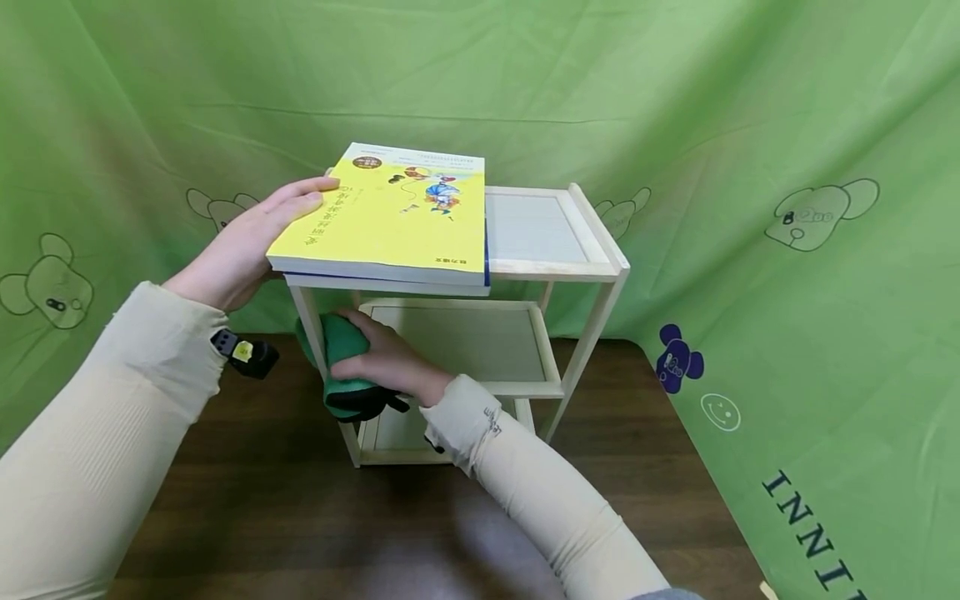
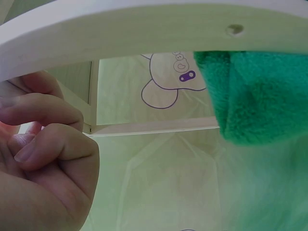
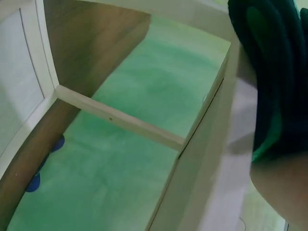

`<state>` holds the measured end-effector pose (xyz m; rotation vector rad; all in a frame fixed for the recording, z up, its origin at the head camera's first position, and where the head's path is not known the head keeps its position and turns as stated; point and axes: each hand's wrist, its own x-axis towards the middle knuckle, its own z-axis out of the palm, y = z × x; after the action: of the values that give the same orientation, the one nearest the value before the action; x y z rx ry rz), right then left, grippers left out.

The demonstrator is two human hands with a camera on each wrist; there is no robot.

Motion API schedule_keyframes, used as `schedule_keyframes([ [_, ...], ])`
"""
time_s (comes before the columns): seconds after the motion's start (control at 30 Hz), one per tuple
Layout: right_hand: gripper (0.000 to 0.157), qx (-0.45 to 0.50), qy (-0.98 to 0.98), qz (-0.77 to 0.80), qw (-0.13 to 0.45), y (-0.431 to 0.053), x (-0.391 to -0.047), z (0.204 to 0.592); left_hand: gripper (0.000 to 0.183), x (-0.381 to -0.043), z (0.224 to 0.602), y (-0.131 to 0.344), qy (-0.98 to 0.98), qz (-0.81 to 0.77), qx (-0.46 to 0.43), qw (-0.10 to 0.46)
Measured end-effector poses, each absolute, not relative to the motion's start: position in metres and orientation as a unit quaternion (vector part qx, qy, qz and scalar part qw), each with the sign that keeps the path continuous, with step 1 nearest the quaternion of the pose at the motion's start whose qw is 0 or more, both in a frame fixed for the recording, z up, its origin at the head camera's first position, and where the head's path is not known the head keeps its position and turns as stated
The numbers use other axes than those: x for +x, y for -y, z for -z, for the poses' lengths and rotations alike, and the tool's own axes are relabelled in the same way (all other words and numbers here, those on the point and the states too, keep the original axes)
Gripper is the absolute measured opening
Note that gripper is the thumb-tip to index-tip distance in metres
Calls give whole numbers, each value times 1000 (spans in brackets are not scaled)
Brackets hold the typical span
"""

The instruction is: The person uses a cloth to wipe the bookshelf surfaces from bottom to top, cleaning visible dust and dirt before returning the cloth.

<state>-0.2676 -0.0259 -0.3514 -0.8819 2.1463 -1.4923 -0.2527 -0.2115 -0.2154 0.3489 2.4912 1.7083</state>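
A yellow-covered book (image 1: 390,217) lies on top of at least one other book with a blue edge, on the left part of the top shelf (image 1: 536,227). My left hand (image 1: 251,233) grips the stack at its left edge; in the left wrist view its lower fingers (image 2: 62,144) are curled. Lower down, my right hand (image 1: 390,358) holds a bundle of green fuzzy cloth (image 1: 347,350) with black parts along its underside. This bundle is beside the front left post, level with the middle shelf (image 1: 457,337). In the right wrist view, the bundle (image 3: 279,82) looks dark and layered.
The pale wooden rack has three tiers, the bottom shelf (image 1: 393,429) partly hidden by my right arm. Its front right post (image 1: 588,342) stands on the dark wood floor (image 1: 630,467). A green curtain (image 1: 712,100) with printed cartoon bears hangs behind and around it.
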Motion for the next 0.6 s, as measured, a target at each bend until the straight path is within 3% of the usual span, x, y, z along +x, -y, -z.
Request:
schedule_keyframes([
  [0.3,93,-374,-633,572,364,2,-272,349,58,-252,215,212,-820,-559,111,53],
  [0.47,108,-397,-636,554,363,1,-273,349,58,-252,215,212,-820,-559,110,53],
  [0.6,111,-384,-693,547,270,14,-268,353,58,-251,215,212,-816,-565,109,53],
])
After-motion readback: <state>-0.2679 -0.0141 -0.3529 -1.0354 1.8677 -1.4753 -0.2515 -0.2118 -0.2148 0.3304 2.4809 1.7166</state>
